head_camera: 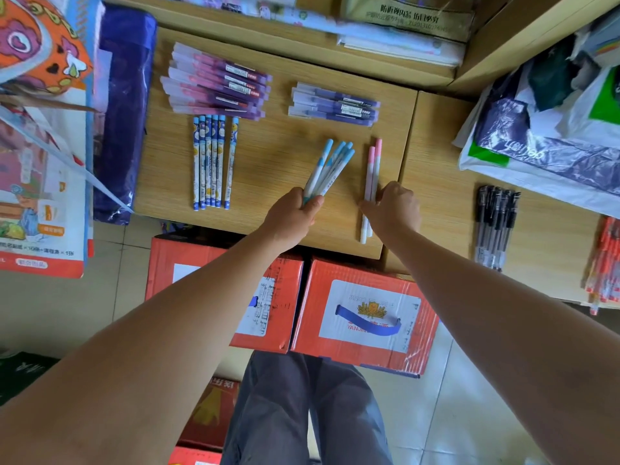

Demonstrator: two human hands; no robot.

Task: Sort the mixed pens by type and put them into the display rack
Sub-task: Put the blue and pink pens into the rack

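Note:
My left hand grips a fanned bundle of several white pens with light-blue caps, their caps pointing away from me. My right hand rests on two white pens with pink caps that lie on the wooden table, fingers curled at their middle. Sorted groups lie farther back: pink-purple pens at the back left, blue-purple pens at the back centre, and blue cartoon-print pens in a row on the left.
Black gel pens and orange-red pens lie on the adjoining table at right, near bagged stationery. A dark blue bag edges the table on the left. Two red cartons stand below the front edge.

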